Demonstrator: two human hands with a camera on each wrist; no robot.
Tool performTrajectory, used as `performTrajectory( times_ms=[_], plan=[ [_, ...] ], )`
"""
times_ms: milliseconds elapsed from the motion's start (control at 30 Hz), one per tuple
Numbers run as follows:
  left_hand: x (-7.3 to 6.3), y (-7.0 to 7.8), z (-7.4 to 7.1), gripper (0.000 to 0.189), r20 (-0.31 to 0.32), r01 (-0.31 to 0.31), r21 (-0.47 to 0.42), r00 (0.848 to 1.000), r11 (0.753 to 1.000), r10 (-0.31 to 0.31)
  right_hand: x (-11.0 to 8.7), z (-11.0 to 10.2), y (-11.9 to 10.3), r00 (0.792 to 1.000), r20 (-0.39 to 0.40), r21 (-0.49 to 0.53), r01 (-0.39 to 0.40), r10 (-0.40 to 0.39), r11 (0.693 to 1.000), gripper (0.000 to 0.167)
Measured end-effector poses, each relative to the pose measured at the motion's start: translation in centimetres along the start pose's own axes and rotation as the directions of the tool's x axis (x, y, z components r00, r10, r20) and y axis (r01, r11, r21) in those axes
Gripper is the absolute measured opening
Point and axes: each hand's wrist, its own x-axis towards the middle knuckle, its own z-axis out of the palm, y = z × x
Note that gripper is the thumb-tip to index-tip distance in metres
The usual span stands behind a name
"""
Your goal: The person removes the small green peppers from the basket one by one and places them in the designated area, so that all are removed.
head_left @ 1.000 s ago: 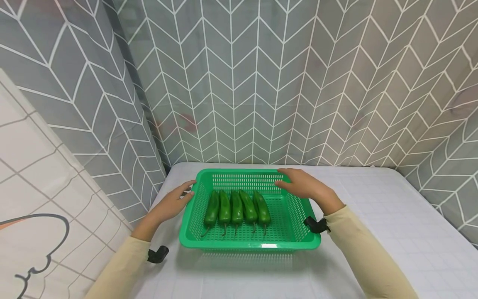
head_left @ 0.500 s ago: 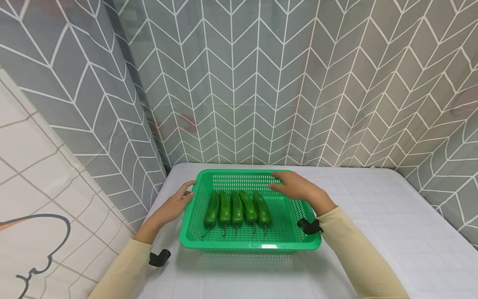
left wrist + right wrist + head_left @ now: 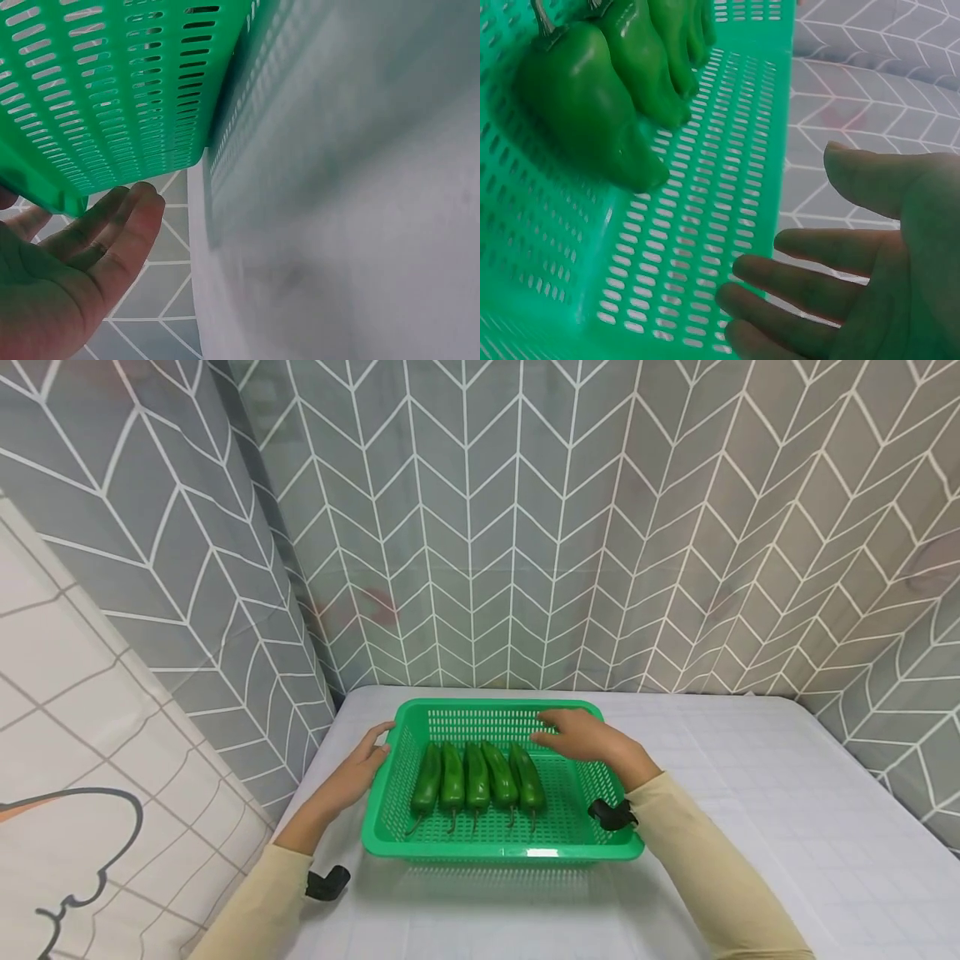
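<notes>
A green plastic basket with slotted walls holds several long green peppers, side by side with their stems toward me. My left hand is at the basket's left rim, thumb and fingertips right at its edge. In the left wrist view, the fingers extend loosely beside the basket's outer corner. Over the basket's back right part, my right hand hovers with nothing in it. Its fingers are spread and nearly straight in the right wrist view, to one side of the nearest pepper.
The basket stands on a table with a white cloth. Behind it hangs a grey curtain with white chevron lines. A white patterned panel rises at the left. Black wrist devices sit on both sleeves.
My right hand has moved left and slightly down, further over the basket. The left hand stays at the rim, its forearm shifting slightly. Peppers and basket hold their places.
</notes>
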Motion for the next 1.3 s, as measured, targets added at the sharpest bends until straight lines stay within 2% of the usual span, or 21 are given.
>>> performTrajectory(
  times_ms=[333,567,1000,1300],
  plan=[
    [-0.1,0.1,0.2,0.05,-0.013,0.01,-0.061,1.0,0.998,-0.011,0.7,0.4,-0.2,0.997,0.059,0.018,-0.044,0.043,0.999,0.056],
    [0.1,0.1,0.3,0.049,-0.029,0.023,-0.087,0.999,0.996,-0.026,1.2,0.3,-0.1,0.995,0.073,-0.019,-0.071,0.072,0.997,0.057],
    [-0.1,0.2,0.5,0.049,0.0,0.026,-0.168,1.0,0.985,-0.027,2.4,0.9,-0.3,0.984,0.143,-0.013,-0.106,0.107,0.994,0.054],
    [-0.1,0.0,0.6,0.049,-0.006,0.023,-0.184,1.0,0.983,-0.025,3.3,1.7,-0.3,0.98,0.175,-0.051,-0.09,0.098,0.995,0.05]
  ],
)
